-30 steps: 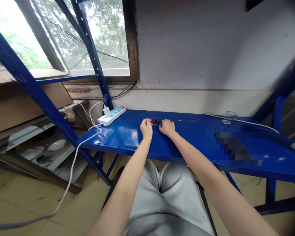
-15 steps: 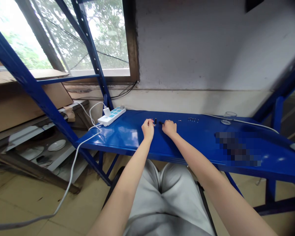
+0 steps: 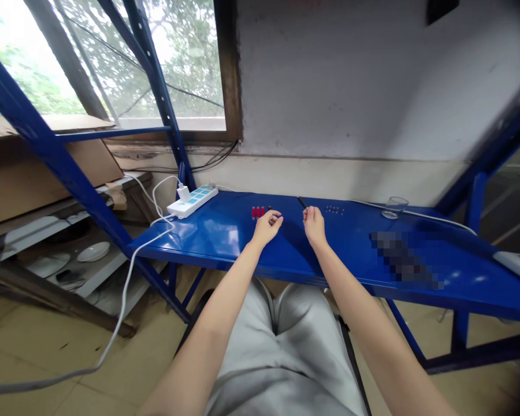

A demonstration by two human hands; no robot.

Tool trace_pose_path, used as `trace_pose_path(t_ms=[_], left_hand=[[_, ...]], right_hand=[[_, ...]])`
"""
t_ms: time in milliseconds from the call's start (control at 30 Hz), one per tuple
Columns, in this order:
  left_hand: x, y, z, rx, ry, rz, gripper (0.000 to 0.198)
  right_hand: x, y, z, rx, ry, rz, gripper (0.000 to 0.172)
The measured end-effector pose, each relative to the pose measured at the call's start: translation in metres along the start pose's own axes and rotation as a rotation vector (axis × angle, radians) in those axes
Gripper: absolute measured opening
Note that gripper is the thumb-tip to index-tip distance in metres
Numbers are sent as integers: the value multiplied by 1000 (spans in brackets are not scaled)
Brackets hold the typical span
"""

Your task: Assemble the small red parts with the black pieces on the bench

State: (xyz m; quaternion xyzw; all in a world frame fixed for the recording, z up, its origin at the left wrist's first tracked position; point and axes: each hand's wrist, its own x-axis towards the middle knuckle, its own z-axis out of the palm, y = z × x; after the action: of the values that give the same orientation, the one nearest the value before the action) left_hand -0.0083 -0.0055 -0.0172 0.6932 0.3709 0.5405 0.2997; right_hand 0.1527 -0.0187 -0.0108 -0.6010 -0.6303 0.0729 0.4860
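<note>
**Rightward of the red cylinders [image 3: 258, 212], a black rod [image 3: 303, 202] slants from the right hand [image 3: 314, 223]**

Everything here can be placed from the red cylinders. Three of them show, side by side and seemingly upright on the blue tabletop [image 3: 216, 240]. The black rod is to their right, beyond a bare stretch of blue. Its long axis runs obliquely: one end sits in the right hand's fingertips, and the free end points toward the wall [image 3: 329, 86] and leans back to the cylinders' side. How steeply it rises from the tabletop cannot be told from this one view.

The right hand is closed in a pinch on the rod's near end. The left hand [image 3: 267, 226] is much the nearer to the cylinders, just in front of them and a little to their right, with its fingers curled; whether anything is held inside the curl cannot be told. The two hands are apart, with the rod on the right hand's side of the gap. A small dark piece [image 3: 269, 207] shows past the left hand, just right of the cylinders.

Farther right of the cylinders, past the right hand, lie small metal bits [image 3: 334, 210] in short rows; farther still stands a clear glass [image 3: 393, 208]. Left of the cylinders, well apart, lies a white power strip [image 3: 195, 202].
</note>
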Motion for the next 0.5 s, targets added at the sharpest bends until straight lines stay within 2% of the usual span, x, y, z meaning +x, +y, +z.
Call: trace_pose_path(t_ms=[100, 200, 333, 500], left_hand=[[0, 1, 0, -32, -9, 4, 27], [1, 2, 0, -80, -11, 2, 35], [2, 0, 0, -87, -52, -6, 28], [2, -4, 1, -53, -30, 35, 22]], right_hand=[[-3, -4, 0, -13, -4, 1, 43], [-5, -7, 1, -119, -103, -70, 38], [-6, -6, 1, -205, -138, -103, 40], [-6, -4, 2, -220, -148, -121, 38]])
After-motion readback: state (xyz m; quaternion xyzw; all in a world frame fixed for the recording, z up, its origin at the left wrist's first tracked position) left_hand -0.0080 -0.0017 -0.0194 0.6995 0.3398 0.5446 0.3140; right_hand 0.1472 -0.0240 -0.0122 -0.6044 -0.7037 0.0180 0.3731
